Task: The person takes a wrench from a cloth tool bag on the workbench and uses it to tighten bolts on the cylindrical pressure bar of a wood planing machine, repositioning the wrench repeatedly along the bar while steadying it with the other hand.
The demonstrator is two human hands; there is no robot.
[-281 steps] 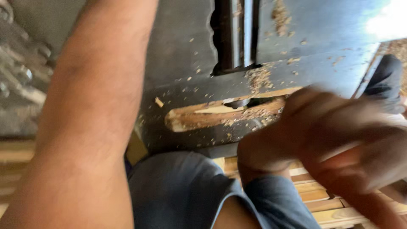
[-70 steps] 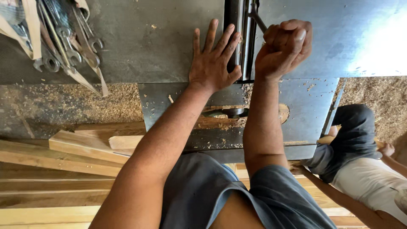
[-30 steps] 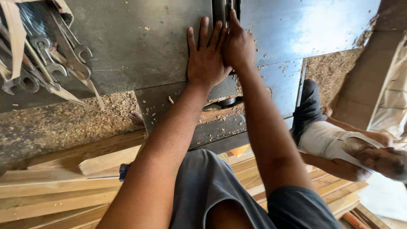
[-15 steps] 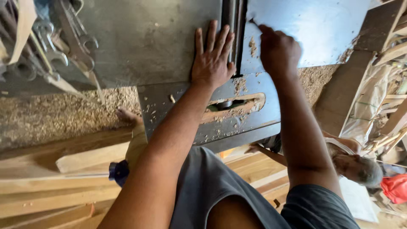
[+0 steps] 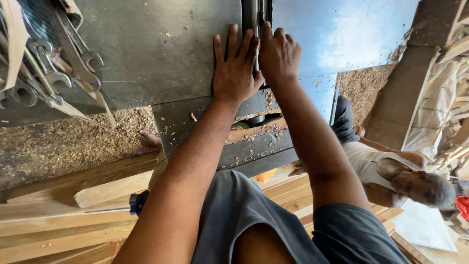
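Left hand (image 5: 235, 68) lies flat, fingers spread, on the grey steel machine table (image 5: 161, 54) just beside the cutter slot (image 5: 255, 14) that runs to its far edge. Right hand (image 5: 279, 55) rests touching the left, fingers curled over the slot — whether it pinches anything cannot be told. Spanners (image 5: 53, 73) lie at the table's far left corner. Sawdust (image 5: 63, 142) covers the floor below; wooden planks (image 5: 73, 210) are stacked near the person's legs. Another person (image 5: 391, 168) sits at right.
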